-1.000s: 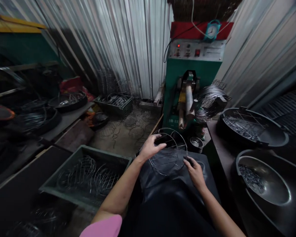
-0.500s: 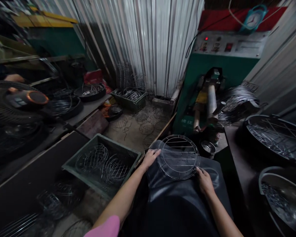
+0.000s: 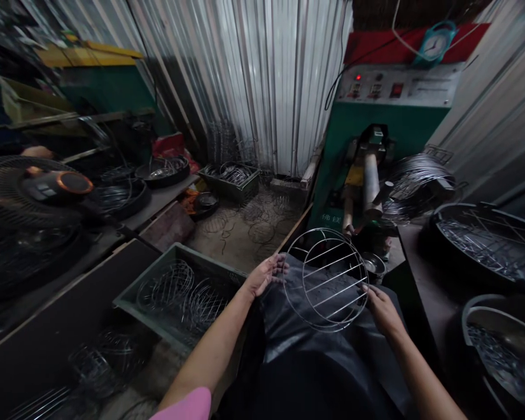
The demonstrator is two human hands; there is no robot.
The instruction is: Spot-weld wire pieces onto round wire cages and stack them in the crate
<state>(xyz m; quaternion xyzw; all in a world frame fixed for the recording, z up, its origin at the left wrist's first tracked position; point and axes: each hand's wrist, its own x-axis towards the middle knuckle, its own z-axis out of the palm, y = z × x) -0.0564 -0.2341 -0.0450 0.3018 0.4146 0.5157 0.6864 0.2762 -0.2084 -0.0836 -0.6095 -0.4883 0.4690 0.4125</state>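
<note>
A round wire rack (image 3: 328,280) of two rings joined by straight cross wires is held up above my lap, tilted toward me. My left hand (image 3: 265,274) grips its left rim with fingers curled around the wire. On the right rim my right hand (image 3: 382,309) pinches the ring. Under the rack lies a dark apron (image 3: 315,344) over my knees.
A green crate (image 3: 157,280) with several finished wire racks sits at my left. A green welding machine (image 3: 376,134) stands ahead, a wire coil (image 3: 415,181) beside it. Black basins (image 3: 485,239) of wire pieces are at right. A fan (image 3: 35,192) stands at left.
The rack lay flat on my lap; now both hands have lifted it and tipped it upright toward me. The view has shifted slightly.
</note>
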